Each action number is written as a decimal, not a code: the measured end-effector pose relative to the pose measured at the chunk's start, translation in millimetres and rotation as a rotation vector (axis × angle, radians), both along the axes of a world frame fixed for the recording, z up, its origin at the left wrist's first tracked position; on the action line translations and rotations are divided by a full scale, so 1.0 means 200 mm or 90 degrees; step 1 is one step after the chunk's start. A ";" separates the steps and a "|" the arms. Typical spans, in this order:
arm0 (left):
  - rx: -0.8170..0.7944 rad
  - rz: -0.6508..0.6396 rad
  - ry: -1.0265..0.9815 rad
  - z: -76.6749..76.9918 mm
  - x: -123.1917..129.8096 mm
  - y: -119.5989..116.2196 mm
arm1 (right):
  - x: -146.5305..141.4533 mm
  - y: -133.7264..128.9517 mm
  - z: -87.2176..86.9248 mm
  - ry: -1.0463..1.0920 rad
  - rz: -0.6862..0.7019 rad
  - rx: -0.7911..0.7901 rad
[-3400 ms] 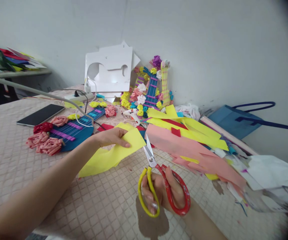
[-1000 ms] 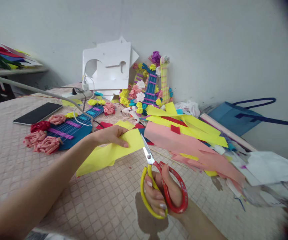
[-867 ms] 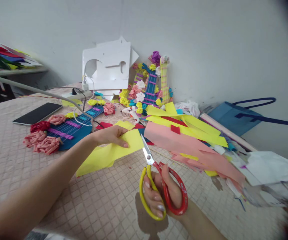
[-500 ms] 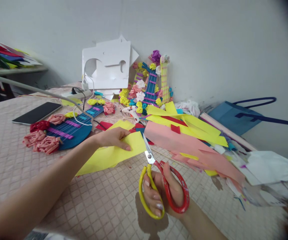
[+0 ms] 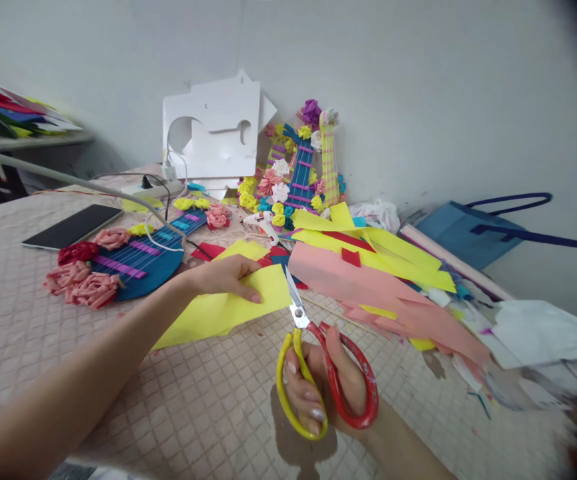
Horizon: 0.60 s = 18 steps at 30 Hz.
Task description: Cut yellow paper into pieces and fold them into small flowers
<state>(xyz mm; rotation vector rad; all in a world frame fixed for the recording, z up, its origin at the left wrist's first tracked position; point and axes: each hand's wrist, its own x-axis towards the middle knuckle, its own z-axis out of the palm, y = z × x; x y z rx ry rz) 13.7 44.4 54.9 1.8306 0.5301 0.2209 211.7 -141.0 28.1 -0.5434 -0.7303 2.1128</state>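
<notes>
Between the thumb and fingers of my left hand (image 5: 231, 279) is a strip of yellow felt or paper (image 5: 271, 288); its lower part slants down to the left over the table. My right hand (image 5: 325, 380) is wrapped through the loops of a pair of scissors (image 5: 299, 315) with one yellow and one red handle. The handles are spread apart, and the blades point up and left at the right edge of the yellow strip. Part of the strip hides the far blade. Red and blue scraps (image 5: 281, 252) lie just behind it.
A blue paper guitar with rosettes (image 5: 161, 272) lies at left beside a black tablet (image 5: 71, 227). Pink strips (image 5: 368, 283) and yellow strips (image 5: 408, 250) spread at right. Behind are a glue gun (image 5: 263, 223), flower-decorated guitars (image 5: 302, 170) and cut white board (image 5: 211, 127); a blue bag (image 5: 468, 233) leans at right.
Almost nothing differs. The scissors and my right hand sit very slightly further left, and the whole view has shifted a little; both hands keep their grip.
</notes>
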 end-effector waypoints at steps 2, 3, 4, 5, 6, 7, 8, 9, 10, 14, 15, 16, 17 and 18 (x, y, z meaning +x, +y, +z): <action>0.015 -0.010 0.003 0.00 0.01 -0.01 | 0.00 0.00 0.00 0.001 -0.004 0.000; 0.020 -0.015 0.006 0.00 0.01 -0.01 | 0.00 0.01 0.00 0.001 -0.005 -0.005; 0.023 -0.019 0.008 0.00 0.01 -0.01 | 0.00 0.01 0.00 0.001 -0.006 -0.009; 0.026 -0.020 0.009 0.00 0.02 -0.01 | 0.00 0.01 0.00 0.004 -0.007 -0.011; 0.030 -0.019 0.011 0.00 0.02 -0.01 | 0.00 0.01 0.00 0.009 -0.006 -0.012; 0.034 -0.015 0.012 0.00 0.02 -0.01 | 0.00 0.01 0.00 0.016 -0.005 -0.012; 0.036 -0.011 0.013 0.00 0.01 -0.01 | 0.00 0.01 -0.01 0.025 -0.005 -0.010; 0.038 -0.007 0.015 0.00 0.01 -0.01 | 0.00 0.01 -0.01 0.036 -0.003 -0.005; 0.041 -0.003 0.017 0.00 0.01 -0.01 | 0.00 0.02 -0.02 0.047 -0.001 -0.001; 0.043 0.008 0.018 0.00 0.00 0.00 | 0.00 0.02 -0.03 0.056 0.007 0.004; 0.040 0.007 0.016 0.00 0.00 0.00 | 0.00 0.02 -0.03 0.047 0.005 -0.001; 0.036 0.002 0.013 0.00 0.00 0.00 | 0.00 0.01 -0.03 0.036 0.001 -0.007; 0.035 -0.005 0.009 0.00 0.01 -0.01 | 0.00 0.01 -0.02 0.027 0.000 -0.012; 0.040 -0.011 0.005 0.00 0.01 -0.01 | 0.00 0.01 -0.02 0.021 -0.001 -0.017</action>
